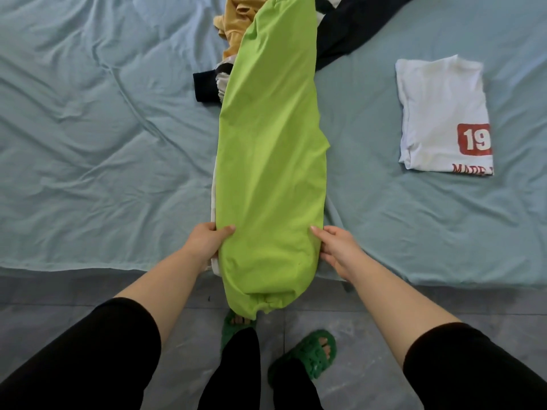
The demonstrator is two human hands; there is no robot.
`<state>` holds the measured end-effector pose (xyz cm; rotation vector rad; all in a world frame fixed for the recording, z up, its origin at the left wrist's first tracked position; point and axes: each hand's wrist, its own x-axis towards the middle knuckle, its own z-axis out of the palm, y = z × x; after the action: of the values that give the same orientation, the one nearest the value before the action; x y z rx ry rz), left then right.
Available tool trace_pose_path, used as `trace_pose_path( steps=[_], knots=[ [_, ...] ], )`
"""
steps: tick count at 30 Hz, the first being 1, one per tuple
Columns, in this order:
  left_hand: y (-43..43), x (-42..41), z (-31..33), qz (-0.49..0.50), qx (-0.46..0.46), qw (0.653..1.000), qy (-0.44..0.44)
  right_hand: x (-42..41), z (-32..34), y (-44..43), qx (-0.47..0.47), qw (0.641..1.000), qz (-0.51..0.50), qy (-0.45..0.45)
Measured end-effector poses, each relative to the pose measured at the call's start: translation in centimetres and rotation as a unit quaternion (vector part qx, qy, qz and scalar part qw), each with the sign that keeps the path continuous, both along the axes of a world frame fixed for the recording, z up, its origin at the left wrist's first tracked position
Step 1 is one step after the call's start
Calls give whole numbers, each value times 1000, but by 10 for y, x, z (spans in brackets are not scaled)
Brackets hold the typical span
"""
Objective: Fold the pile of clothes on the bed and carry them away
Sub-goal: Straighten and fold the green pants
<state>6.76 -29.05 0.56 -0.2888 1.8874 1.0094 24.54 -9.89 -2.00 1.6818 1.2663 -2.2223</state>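
Fingers (321, 232) of left hand (204, 242) and right hand (337, 247) pinch green garment (269, 161).

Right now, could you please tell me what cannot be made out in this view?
Head view:
1. Pile of clothes: cut off by top edge, covered by green garment; count unclear.
2. Folded white shirt: print folded under, only partly readable.
3. Left hand and right hand: fingers hidden beneath the green garment's edges.
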Motion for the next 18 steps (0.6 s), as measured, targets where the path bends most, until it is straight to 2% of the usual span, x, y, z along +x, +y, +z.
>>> trace_pose_path(
  steps=[4, 7, 13, 15, 18],
  knots=[
    [21, -15, 1, 37, -5, 998, 53, -19, 2, 8, 18, 999, 16, -38],
    [38, -28, 2, 65, 19, 997, 35, -29, 1, 10, 26, 998, 8, -50],
    [52, -73, -8, 57, 17, 997, 51, -65, -3, 37, 17, 992, -116, -52],
    [43, -83, -12, 48, 0, 998, 32, -74, -2, 38, 11, 992, -110, -67],
    [44, -99, -13, 30, 5, 999, -40, -88, 7, 40, -34, 990, -116, -73]
  ],
)
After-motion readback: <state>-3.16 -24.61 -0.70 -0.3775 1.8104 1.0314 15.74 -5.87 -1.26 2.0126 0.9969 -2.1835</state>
